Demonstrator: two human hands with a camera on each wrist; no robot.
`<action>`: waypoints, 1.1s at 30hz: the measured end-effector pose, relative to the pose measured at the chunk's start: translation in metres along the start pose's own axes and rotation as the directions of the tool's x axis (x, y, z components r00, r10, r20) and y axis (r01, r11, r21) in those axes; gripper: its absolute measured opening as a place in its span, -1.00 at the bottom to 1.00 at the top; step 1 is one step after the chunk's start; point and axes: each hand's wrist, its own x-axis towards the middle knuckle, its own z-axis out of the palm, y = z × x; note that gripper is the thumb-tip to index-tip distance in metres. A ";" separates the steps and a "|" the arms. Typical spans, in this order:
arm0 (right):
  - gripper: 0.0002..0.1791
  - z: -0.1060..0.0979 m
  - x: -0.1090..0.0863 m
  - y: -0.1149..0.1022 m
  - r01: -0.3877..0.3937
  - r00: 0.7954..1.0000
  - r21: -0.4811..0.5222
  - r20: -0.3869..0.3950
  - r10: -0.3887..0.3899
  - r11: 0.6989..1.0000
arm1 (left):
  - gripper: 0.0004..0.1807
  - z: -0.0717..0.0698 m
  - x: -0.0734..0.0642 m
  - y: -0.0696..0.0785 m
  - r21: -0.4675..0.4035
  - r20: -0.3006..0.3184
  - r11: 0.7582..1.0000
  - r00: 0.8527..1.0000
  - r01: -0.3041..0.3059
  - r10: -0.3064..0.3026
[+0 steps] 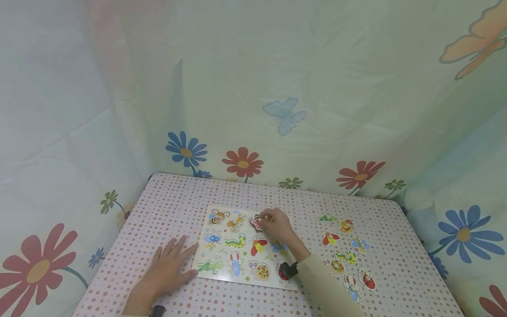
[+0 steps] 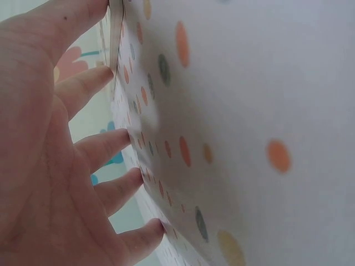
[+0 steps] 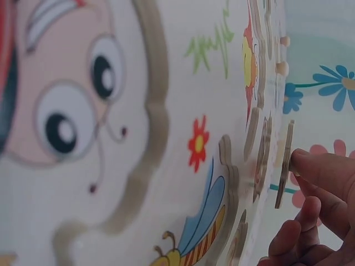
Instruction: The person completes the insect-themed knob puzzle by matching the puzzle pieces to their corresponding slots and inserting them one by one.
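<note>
Puzzle piece [image 3: 284,172] sits pinched in my right hand [image 1: 277,225], just over the far row of the puzzle board [image 1: 222,276]; my left hand [image 1: 168,266] lies spread at its left edge. I'd match outlines before pressing flat, left thumb steadying the board.

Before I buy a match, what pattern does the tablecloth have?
The tablecloth has orange, yellow and greyish dots on white, best seen in the left wrist view.

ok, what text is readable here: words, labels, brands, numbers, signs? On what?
None readable in any view.
Puzzle board and loose pieces: pictures only; any fine print is too small to read.
Tablecloth: dots.
Backdrop: flowers and butterflies.
</note>
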 end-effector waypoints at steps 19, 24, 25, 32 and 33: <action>-0.91 0.002 0.002 -0.002 -0.016 0.999 0.006 0.033 0.016 1.000 | -0.23 -0.002 -0.002 0.001 -0.001 -0.021 1.000 1.000 -0.020 0.019; -0.91 0.002 0.002 -0.001 -0.023 0.999 0.009 0.048 0.022 1.000 | -0.23 -0.003 -0.002 0.001 0.001 -0.020 1.000 1.000 -0.021 0.021; -0.91 0.003 0.002 -0.001 -0.020 0.999 0.008 0.050 0.019 1.000 | -0.23 -0.003 -0.002 0.001 0.001 -0.019 1.000 1.000 -0.020 0.020; -0.91 0.003 0.003 -0.002 -0.029 0.998 -0.008 0.060 0.029 1.000 | -0.23 -0.005 -0.002 0.003 -0.006 -0.009 1.000 1.000 -0.014 0.014; -0.91 0.003 0.003 -0.002 -0.034 0.998 -0.013 0.061 0.035 0.999 | -0.23 -0.005 -0.002 0.003 -0.007 -0.009 1.000 1.000 -0.014 0.014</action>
